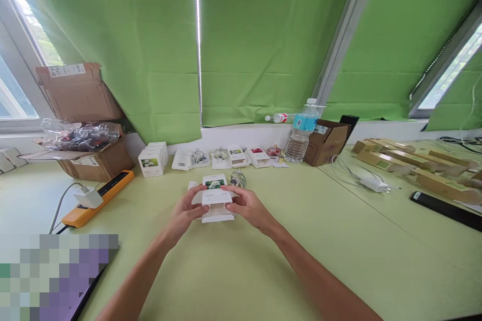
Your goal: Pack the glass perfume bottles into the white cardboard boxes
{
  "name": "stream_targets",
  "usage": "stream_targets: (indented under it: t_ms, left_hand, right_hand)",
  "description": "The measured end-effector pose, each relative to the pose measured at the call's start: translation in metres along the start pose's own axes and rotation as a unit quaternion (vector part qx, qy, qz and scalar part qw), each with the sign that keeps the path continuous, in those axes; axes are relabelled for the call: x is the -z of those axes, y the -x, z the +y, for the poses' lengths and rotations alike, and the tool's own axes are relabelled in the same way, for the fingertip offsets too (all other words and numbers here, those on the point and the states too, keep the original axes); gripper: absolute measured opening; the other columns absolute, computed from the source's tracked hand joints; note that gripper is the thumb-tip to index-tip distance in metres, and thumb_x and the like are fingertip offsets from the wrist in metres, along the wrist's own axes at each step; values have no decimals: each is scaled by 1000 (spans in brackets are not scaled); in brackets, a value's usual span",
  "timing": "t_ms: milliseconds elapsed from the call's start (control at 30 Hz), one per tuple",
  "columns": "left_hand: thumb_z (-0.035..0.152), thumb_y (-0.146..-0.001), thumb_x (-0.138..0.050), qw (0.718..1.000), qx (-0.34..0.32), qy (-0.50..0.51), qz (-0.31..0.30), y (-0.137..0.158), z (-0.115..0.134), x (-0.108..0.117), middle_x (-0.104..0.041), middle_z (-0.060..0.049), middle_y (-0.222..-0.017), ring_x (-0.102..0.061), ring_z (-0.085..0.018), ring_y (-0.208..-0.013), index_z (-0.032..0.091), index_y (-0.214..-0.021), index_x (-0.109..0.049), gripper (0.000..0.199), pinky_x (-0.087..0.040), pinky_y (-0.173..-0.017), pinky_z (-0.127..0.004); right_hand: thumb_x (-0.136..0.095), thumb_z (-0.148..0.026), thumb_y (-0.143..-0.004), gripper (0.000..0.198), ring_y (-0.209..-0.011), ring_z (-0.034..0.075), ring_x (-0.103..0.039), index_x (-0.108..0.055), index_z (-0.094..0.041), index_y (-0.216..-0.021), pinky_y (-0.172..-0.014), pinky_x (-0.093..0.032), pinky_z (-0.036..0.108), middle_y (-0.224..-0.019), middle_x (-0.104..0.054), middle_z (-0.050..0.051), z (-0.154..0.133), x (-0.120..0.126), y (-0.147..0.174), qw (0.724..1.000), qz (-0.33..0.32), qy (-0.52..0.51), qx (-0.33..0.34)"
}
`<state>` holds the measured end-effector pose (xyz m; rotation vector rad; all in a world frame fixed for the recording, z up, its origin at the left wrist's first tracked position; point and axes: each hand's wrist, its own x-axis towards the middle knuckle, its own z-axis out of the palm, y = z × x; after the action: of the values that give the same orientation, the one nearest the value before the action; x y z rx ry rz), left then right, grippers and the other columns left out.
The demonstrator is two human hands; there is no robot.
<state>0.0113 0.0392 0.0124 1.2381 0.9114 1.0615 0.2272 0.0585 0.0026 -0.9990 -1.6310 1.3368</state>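
A small white cardboard box [217,197] with a green and white flower picture is held between both hands, its near end open with a flap hanging toward me. My left hand [187,206] grips its left side, fingers on top and thumb at the open end. On the right side my right hand [248,204] pinches it the same way. Just behind the right fingers stands a small clear glass jar [238,177] with greenish-white contents. White card or paper shows behind the left fingertips, mostly hidden.
Along the wall stand stacked white boxes [152,159], more boxed glass jars [220,154] and a large water bottle [300,133]. Left are an orange power strip [100,198] and an open carton [96,160]. Right lie a white charger [373,184], several long cardboard boxes [440,183] and a black phone-like slab [448,209].
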Motion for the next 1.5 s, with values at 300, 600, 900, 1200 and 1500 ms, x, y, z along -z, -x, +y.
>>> stream_targets:
  t_ms: [300,600,900,1200,1500]
  left_hand:
    - [29,-76,-68,1000,4,5,-20,-1,-2,3,-40,-4,-144,-57,-24,-107,29,-123,-50,50,-47,-83,-33]
    - [29,-75,-68,999,0,2,-33,-1,1,2,-27,-3,-151,-57,-25,-108,27,-114,-57,41,-47,-84,-34]
    - [33,-69,-72,999,5,37,-8,-3,-1,0,-37,-5,-145,-58,-25,-104,28,-114,-60,47,-47,-83,-35]
    - [35,-74,-71,995,5,5,-96,2,0,3,-41,-7,-143,-51,-28,-117,32,-132,-44,64,-42,-93,-39]
    - [33,-68,-76,995,14,-30,-91,4,0,-2,-40,-7,-141,-52,-27,-113,36,-134,-40,76,-47,-86,-37]
  right_hand:
    - [-64,-30,-78,53,-88,21,-61,-51,-25,-130,-79,-46,35,-98,-66,5,1,-1,-1,1000,-2,-6,-1]
    - [-64,-30,-79,52,-90,21,-61,-51,-26,-129,-79,-47,34,-98,-66,4,1,-1,0,1000,-3,-6,1]
    - [-67,-35,-77,55,-99,23,-59,-51,-26,-129,-82,-47,36,-108,-64,6,-1,0,0,1000,-9,-14,10]
    - [-65,-33,-79,51,-100,23,-59,-52,-27,-127,-83,-48,35,-115,-63,5,-5,0,1,1000,-2,-12,24]
    - [-66,-32,-77,50,-100,22,-59,-54,-26,-126,-84,-48,35,-113,-63,5,-5,-2,1,1000,2,-13,21]
